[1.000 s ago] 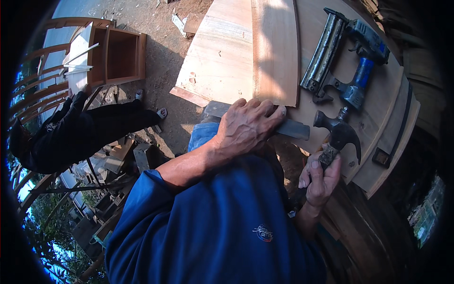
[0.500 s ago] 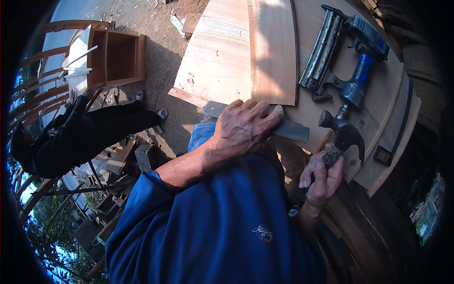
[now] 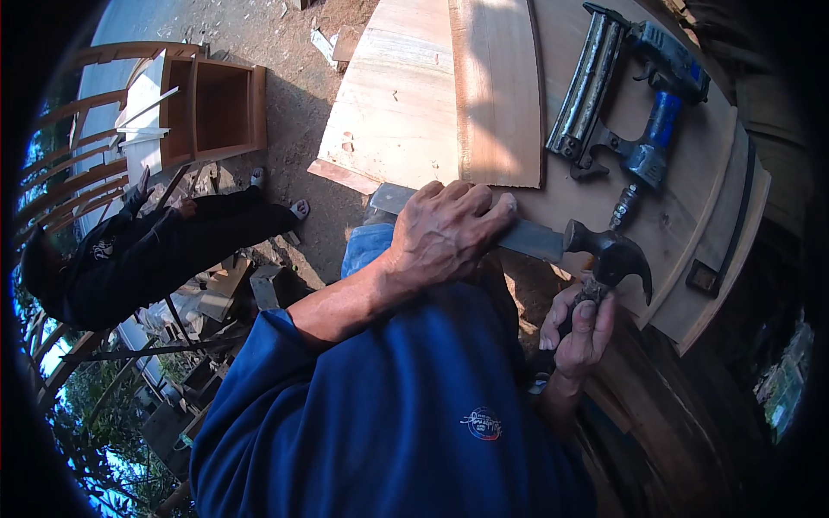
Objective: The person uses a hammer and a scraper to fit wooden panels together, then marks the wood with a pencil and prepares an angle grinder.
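Note:
My left hand [image 3: 449, 226] is wrapped over a long, flat, grey bar-shaped piece [image 3: 534, 241], whose exact kind I cannot make out. Its two ends stick out on either side of the hand, and the middle is hidden under the palm and fingers. A claw hammer [image 3: 620, 261] is gripped by the upper handle in my right hand [image 3: 582, 332]. The hammer's striking face is at the right end of the grey piece and looks to touch it; the claw points right.
Wooden panels [image 3: 393, 104] lie ahead on a worktop. A blue and silver nail gun [image 3: 661, 112] with its hose fitting rests at the right, beside a black-handled strip [image 3: 734, 224]. At left, a person in dark clothes [image 3: 129, 259] stands by a wooden cabinet [image 3: 229, 108].
The hammer has moved left and slightly down, its face coming up to the grey piece's end. My left hand stays put. The other person's arms have shifted.

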Tool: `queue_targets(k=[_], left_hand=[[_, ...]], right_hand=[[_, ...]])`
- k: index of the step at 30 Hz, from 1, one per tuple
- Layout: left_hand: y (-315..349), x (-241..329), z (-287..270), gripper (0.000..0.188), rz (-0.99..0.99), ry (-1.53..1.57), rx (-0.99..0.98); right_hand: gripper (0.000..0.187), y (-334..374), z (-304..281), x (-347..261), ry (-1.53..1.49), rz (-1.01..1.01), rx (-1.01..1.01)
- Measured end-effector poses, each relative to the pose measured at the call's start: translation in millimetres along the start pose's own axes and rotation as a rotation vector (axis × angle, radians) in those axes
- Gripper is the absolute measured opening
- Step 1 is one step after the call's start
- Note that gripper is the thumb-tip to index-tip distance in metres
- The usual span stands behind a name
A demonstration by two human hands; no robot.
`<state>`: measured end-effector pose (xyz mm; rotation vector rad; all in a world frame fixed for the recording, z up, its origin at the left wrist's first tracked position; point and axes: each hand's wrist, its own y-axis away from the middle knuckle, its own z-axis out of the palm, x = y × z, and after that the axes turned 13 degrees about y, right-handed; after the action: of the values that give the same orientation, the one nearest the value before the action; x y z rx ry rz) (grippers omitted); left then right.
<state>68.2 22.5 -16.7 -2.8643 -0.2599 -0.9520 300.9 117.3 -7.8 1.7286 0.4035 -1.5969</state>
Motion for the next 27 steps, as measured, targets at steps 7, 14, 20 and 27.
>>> queue_targets(k=[7, 14, 20, 27], left_hand=[[-0.1, -0.1, -1.9, 0.038, -0.003, -0.002, -0.003], [-1.2, -2.8, -5.7, 0.038, -0.024, 0.012, -0.021], [-3.2, -4.1, -3.9, 0.036, -0.033, -0.012, -0.031], [1.4, 1.0, -17.5, 0.036, 0.025, 0.032, -0.051]], right_hand=[[0.046, 12.4, 4.3, 9.3, -0.073, -0.088, 0.075], [0.049, 11.5, -0.1, 21.7, 0.097, -0.038, 0.023], [0.042, 13.0, -11.8, 20.0, -0.18, -0.132, 0.205], [0.043, 1.6, -14.1, 11.9, -0.2, -0.173, 0.171]])
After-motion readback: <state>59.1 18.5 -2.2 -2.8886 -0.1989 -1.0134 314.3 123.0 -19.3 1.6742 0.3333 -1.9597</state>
